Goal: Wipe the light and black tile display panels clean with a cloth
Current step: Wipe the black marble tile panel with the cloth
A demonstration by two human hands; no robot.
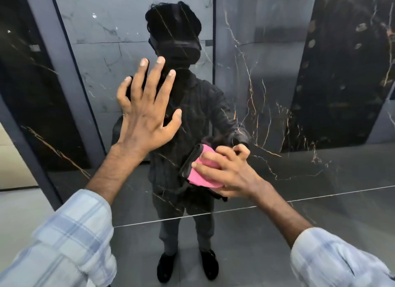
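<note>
A glossy black tile panel [267, 77] with thin gold veins fills the view straight ahead and mirrors my body. My left hand [145, 113] rests flat against it with fingers spread, at about centre left. Lower and to the right, my right hand [226, 173] presses a folded pink cloth [203, 171] against the same panel, fingers curled over the cloth. A dark edge shows along the cloth's left side.
A grey frame post [64, 107] borders the panel on the left, with another black veined panel [27, 98] beyond it. A pale floor [17, 209] lies at lower left. Reflected grey marble panels and ceiling lights appear in the gloss.
</note>
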